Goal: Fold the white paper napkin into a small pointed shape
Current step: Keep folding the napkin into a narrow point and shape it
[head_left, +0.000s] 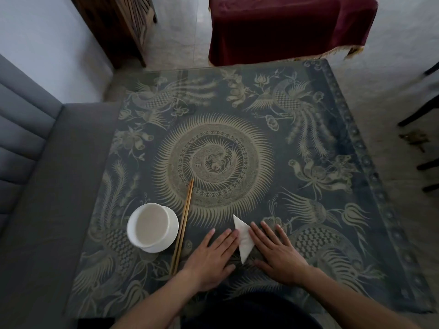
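Observation:
The white paper napkin [242,238] lies flat on the patterned table near its front edge, folded into a narrow shape with a point at the far end and another at the near end. My left hand [213,255] rests flat on the table, fingers spread, with its fingertips touching the napkin's left edge. My right hand [278,250] lies flat on the other side, fingers apart, its fingertips on the napkin's right edge. Neither hand grips anything.
A white bowl on a white saucer [152,227] stands left of my hands. A pair of wooden chopsticks [182,225] lies between the bowl and my left hand. A grey sofa [31,186] borders the table [320,129] on the left.

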